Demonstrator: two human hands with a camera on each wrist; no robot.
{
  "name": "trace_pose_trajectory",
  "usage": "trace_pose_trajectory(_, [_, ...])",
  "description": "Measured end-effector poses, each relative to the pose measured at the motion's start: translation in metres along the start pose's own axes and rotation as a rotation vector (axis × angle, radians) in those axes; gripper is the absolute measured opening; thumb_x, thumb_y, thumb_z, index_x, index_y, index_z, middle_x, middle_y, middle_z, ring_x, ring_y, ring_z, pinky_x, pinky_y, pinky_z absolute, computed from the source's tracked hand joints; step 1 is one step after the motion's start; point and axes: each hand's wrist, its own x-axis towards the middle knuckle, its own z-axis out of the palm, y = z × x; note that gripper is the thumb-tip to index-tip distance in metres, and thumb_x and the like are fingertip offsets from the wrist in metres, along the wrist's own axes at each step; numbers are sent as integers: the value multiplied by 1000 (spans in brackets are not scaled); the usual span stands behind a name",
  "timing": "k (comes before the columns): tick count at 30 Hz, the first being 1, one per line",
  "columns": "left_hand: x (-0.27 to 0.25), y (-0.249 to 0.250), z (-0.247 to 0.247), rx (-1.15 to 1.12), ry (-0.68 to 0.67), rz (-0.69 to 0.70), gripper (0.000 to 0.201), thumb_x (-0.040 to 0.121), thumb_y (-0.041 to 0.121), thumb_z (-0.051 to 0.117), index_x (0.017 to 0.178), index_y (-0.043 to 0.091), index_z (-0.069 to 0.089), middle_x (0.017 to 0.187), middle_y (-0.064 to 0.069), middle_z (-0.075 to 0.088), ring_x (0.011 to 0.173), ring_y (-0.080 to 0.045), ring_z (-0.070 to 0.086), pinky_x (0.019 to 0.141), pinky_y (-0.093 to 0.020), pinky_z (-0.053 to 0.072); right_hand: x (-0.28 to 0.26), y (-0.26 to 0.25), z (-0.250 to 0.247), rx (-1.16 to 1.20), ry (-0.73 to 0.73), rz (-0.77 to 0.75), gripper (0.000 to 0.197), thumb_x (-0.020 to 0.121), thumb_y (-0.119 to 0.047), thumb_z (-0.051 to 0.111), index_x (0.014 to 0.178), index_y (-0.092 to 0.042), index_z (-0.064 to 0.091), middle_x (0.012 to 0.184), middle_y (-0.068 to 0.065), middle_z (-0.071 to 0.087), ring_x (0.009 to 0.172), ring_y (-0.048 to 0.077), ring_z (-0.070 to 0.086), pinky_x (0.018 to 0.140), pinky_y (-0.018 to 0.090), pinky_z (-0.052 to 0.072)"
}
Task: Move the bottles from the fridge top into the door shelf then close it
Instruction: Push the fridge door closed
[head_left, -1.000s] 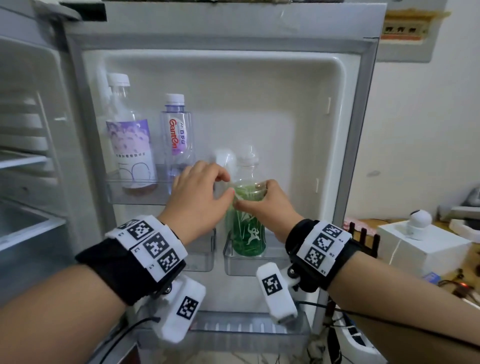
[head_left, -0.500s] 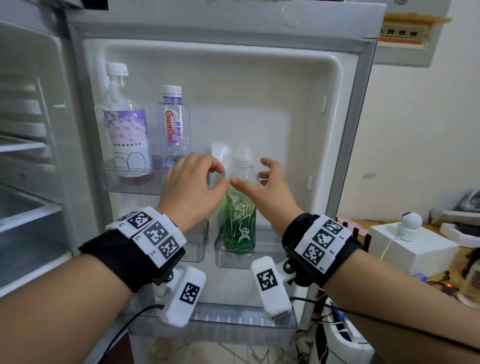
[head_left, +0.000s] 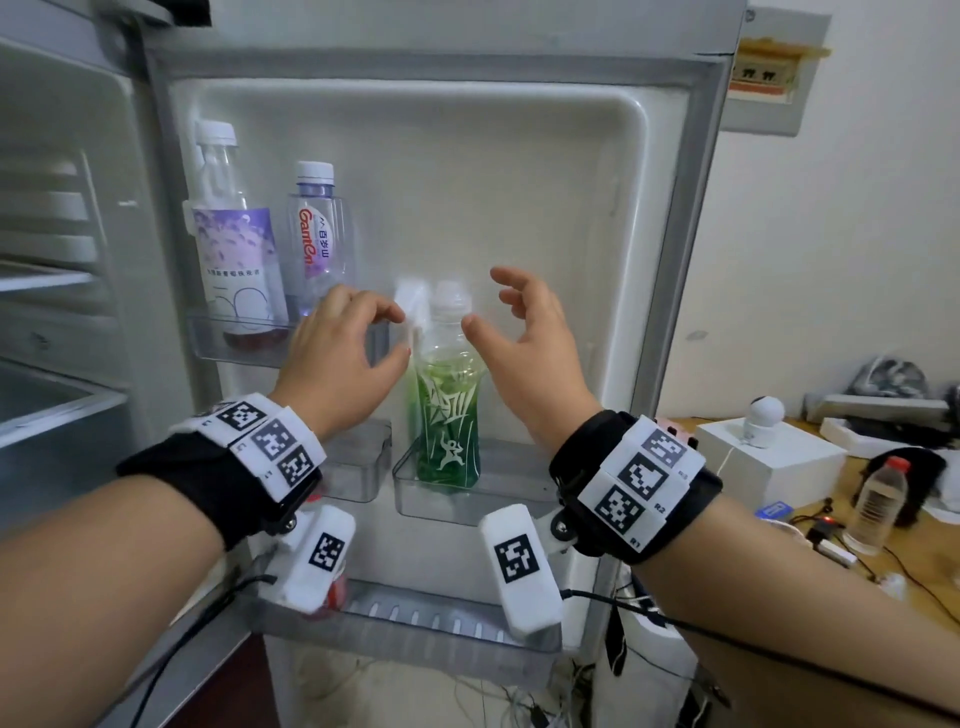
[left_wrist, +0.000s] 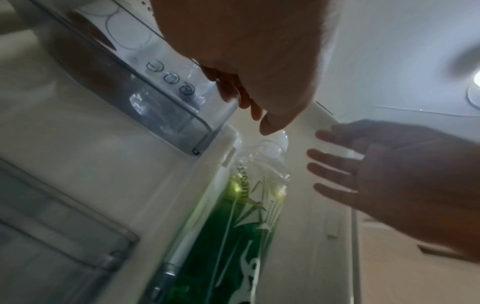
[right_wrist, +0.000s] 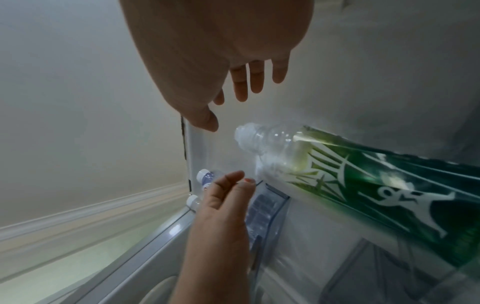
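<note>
A green bottle with a white cap stands upright in the clear middle door shelf, free of both hands. My left hand hovers just left of its neck, fingers loosely curled, holding nothing. To the right of the cap my right hand is open with fingers spread. Two more bottles stand in the upper left door shelf: one with a purple label, one clear with red lettering. The left wrist view shows the green bottle between the two hands. The right wrist view shows the bottle below my spread fingers.
The fridge door stands open, with the fridge interior and its shelves at the left. A long lower door shelf runs under my wrists. At the right, a table holds a white box, a small round camera, a water bottle and cables.
Both hands have let go of the green bottle's neck and drawn apart and slightly upward. The bottle stays standing in the shelf.
</note>
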Motion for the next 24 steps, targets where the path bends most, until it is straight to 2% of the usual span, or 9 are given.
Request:
trace_pose_trajectory(5, [-16,-6,-34,-19,-126,5,44,83,30,66,123,16,52,118,-8,47,104,-24,55,97,-47,48,-37,-37,6,28,46,-12,60,87,-25,63,141,-27,37,124,-9,45,126,9,40,105,30,37])
trace_pose_trajectory(9, [-42,-4,-60,6,-36,-48,48,80,30,70,123,16,54,123,-14,45,111,-31,51,101,-49,42,-75,-62,6,-78,65,-57,65,86,-28,61,144,-29,31,122,-13,39,125,9,37,108,39,39])
trace_pose_trajectory(12, [-66,9,-71,-80,-60,-35,47,79,28,71,123,19,55,121,-9,41,118,-31,44,106,-39,34,-95,-82,-5,-208,204,-121,65,83,-32,58,143,-26,33,137,-4,38,136,16,30,117,47,23])
trace_pose_trajectory(14, [-83,24,-78,-140,-116,1,48,80,27,70,125,20,54,124,-7,38,124,-27,37,104,-30,24,-104,-98,-18,-285,324,-120,71,82,-31,59,146,-24,30,149,2,30,144,19,19,121,46,7])
trace_pose_trajectory(16, [-98,41,-85,-208,-147,32,48,82,27,70,127,21,53,129,-7,35,128,-24,33,104,-25,19,-109,-110,-34,-316,401,-58,80,83,-31,60,152,-24,21,159,3,18,150,20,7,121,44,-1])
trace_pose_trajectory(18, [-110,55,-92,-272,-176,46,48,84,28,68,128,24,51,126,-1,33,130,-23,31,106,-27,21,-110,-114,-48,-275,438,28,86,84,-29,58,155,-23,10,163,2,8,151,17,0,121,43,-3])
trace_pose_trajectory(20, [-119,67,-102,-321,-203,54,46,86,31,64,129,28,49,123,6,30,131,-22,31,109,-32,24,-114,-116,-49,-185,430,67,85,86,-25,56,155,-21,6,163,3,8,151,17,0,122,41,0])
trace_pose_trajectory(22, [-127,74,-111,-346,-200,79,44,87,32,61,130,29,48,127,5,32,132,-21,32,112,-36,26,-123,-118,-39,-149,395,75,82,89,-24,55,155,-20,7,164,5,7,151,17,1,122,38,1])
trace_pose_trajectory(24, [-134,79,-122,-381,-169,115,43,89,29,60,130,28,49,133,1,36,133,-20,34,112,-35,27,-135,-123,-28,-136,391,51,79,91,-28,54,155,-22,9,164,4,5,151,14,-1,122,39,1])
